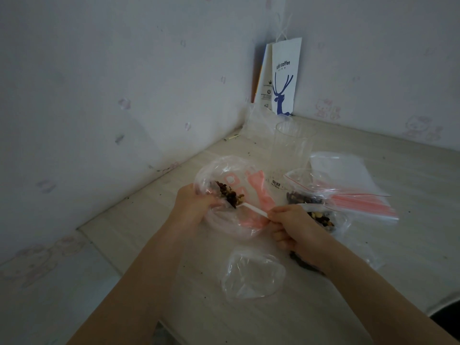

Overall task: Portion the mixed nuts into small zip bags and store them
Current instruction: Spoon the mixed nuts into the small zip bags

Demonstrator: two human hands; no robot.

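A home room: cartoon-cat wallpaper [323,108], a coffee-shop paper bag [285,78] in the corner, a pale wood-look counter [398,245].

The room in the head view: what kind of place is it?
Probably a room in a home: cartoon-cat wallpaper, a pale wood-look table set into the corner, and a coffee paper bag against the wall.

Bare all the way: the slim left forearm [149,270] at seven o'clock and right forearm [361,282] at five run uncovered to the bare-fingered left grip [196,205] and right grip [291,227].
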